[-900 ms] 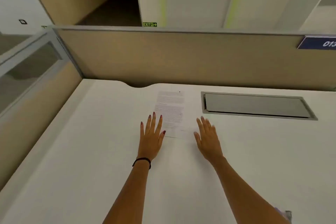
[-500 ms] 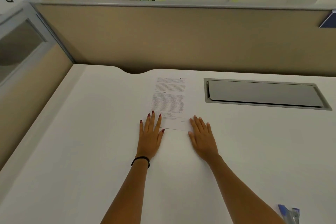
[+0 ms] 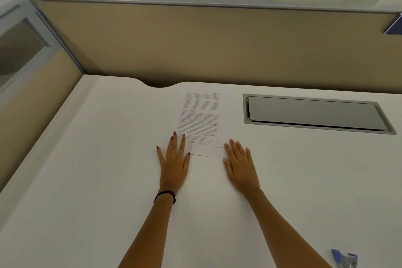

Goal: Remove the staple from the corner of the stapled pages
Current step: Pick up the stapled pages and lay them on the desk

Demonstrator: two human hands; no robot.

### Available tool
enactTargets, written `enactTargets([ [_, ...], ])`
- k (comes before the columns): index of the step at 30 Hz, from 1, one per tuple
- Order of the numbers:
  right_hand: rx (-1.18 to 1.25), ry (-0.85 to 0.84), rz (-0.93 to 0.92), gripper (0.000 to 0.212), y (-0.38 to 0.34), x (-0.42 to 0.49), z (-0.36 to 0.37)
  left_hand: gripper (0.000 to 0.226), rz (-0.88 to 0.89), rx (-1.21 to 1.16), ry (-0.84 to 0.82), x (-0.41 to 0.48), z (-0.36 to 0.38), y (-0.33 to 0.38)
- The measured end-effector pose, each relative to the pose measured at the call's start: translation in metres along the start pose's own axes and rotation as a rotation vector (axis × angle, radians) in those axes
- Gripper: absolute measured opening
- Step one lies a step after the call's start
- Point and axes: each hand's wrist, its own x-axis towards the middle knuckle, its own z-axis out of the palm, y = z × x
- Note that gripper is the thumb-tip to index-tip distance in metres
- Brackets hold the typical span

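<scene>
The stapled pages (image 3: 201, 124) are pinned flat on the worktop (image 3: 87, 180) by the left hand (image 3: 174, 164) and right hand (image 3: 240, 166), fingers (image 3: 180, 143) splayed, nothing gripped, probably so they don't slide.

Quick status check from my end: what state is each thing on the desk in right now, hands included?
Stapled pages: flat on the desk, printed side up, staple not discernible.
Left hand: open, palm down, fingers on the pages' near left corner.
Right hand: open, palm down, at the pages' near right corner.
Desk hatch: lid closed.
Blue tool: lying untouched at the desk's near right edge.
</scene>
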Motion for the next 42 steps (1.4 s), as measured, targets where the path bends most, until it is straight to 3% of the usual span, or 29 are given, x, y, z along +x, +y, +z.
enactTargets([
  [4, 0.013, 0.011, -0.006, 0.051, -0.001, -0.001, 0.0, 0.064, -0.345, -0.196, 0.145, 0.003, -0.004, -0.007],
  [9, 0.003, 0.002, 0.01, 0.05, -0.001, -0.002, 0.0, 0.061, -0.481, -0.337, 0.235, 0.013, -0.001, -0.006],
  [15, 0.019, 0.013, 0.023, 0.051, 0.001, -0.003, 0.001, 0.049, -0.502, -0.445, 0.288, 0.016, -0.004, -0.005],
  [21, 0.04, 0.017, 0.026, 0.051, 0.001, -0.005, 0.001, 0.039, -0.464, -0.708, 0.332, 0.016, -0.012, 0.007],
  [33, 0.067, 0.029, 0.021, 0.051, 0.0, -0.017, 0.0, 0.054, -0.527, -1.112, 0.266, 0.024, -0.027, 0.032],
  [38, 0.251, -0.016, 0.059, 0.054, -0.006, -0.01, -0.012, 0.026, -0.532, -1.096, 0.228, 0.03, -0.034, 0.034],
  [42, 0.411, 0.042, 0.139, 0.058, -0.01, 0.01, -0.042, 0.024, -0.468, -1.21, 0.205, 0.034, -0.052, 0.04],
])
